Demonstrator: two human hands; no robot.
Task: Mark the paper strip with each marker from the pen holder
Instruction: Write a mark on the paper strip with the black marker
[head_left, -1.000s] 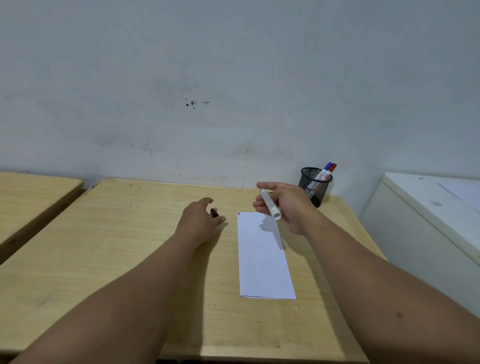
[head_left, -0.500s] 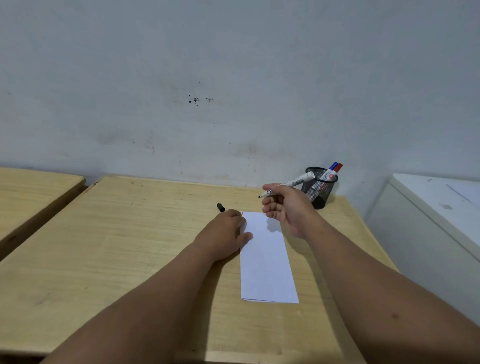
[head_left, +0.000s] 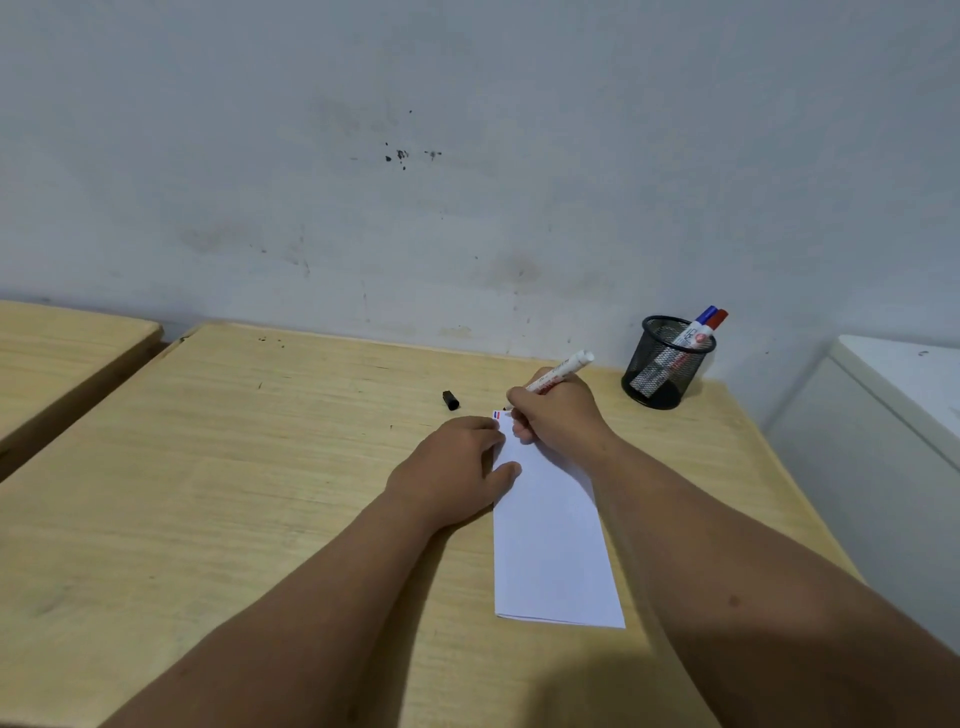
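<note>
A white paper strip (head_left: 553, 545) lies lengthwise on the wooden desk (head_left: 234, 467). Small blue and red marks sit at its far left corner. My right hand (head_left: 558, 410) grips a white marker (head_left: 563, 370), tip down at that far end of the strip. My left hand (head_left: 457, 467) lies flat on the strip's left edge, fingers spread, holding nothing. The marker's black cap (head_left: 450, 400) lies on the desk just beyond my left hand. A black mesh pen holder (head_left: 667, 364) at the back right holds a blue-capped and a red-capped marker (head_left: 704, 325).
A grey wall runs close behind the desk. Another wooden desk (head_left: 62, 353) stands to the left across a narrow gap. A white cabinet (head_left: 893, 415) stands at the right, beside the desk's right edge.
My left hand let go of the black cap and moved right onto the strip. My right hand turned the marker tip down and brought it to the strip's far end.
</note>
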